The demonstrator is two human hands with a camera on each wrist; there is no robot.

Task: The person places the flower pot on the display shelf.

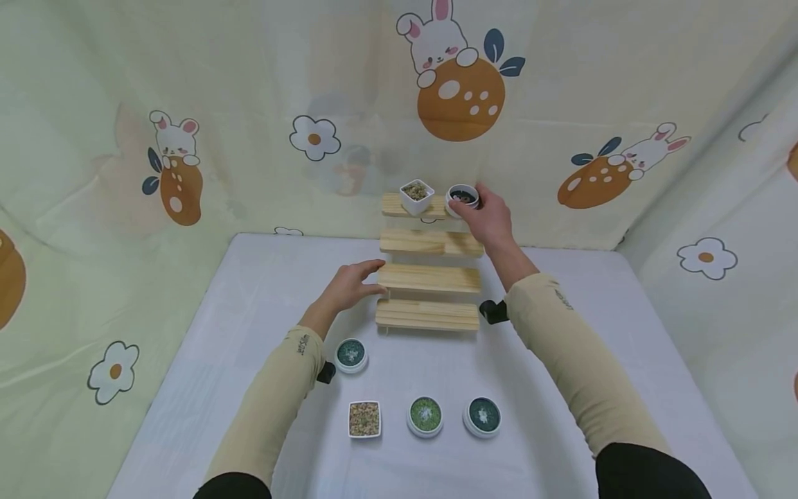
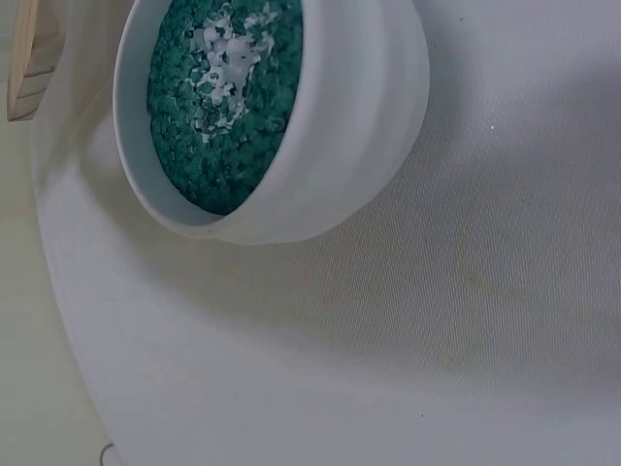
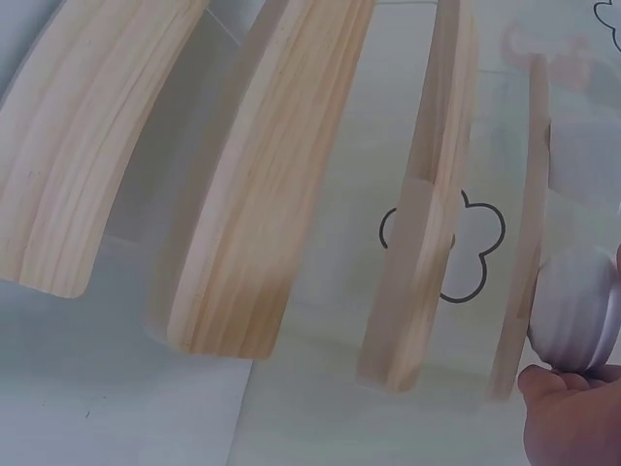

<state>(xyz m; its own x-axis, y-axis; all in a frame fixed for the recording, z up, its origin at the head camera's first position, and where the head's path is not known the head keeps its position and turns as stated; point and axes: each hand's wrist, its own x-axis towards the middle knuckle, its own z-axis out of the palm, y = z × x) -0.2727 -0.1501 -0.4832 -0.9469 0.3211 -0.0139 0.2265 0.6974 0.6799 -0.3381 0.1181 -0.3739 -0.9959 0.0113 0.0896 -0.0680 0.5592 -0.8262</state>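
Observation:
A tiered wooden display stand (image 1: 430,278) rises in steps at the back. My right hand (image 1: 489,218) grips a small round white pot (image 1: 453,208) with dark filling at the right end of the top tier. In the right wrist view the thumb and fingers press against this pot (image 3: 574,316), which touches the narrow top board (image 3: 524,262). Beside it on that tier stands a square white pot (image 1: 416,201) with pebbly, brownish-green filling. My left hand (image 1: 350,284) holds the left end of the third board down, forefinger at its back edge and thumb at its front.
A round pot with teal filling (image 1: 352,355) stands by the left wrist, large in that wrist's view. Nearer the front are a square pebble-filled pot (image 1: 364,419), a green-filled pot (image 1: 425,417) and a dark teal one (image 1: 483,417). A printed curtain (image 1: 262,180) hangs behind the white table (image 1: 280,291).

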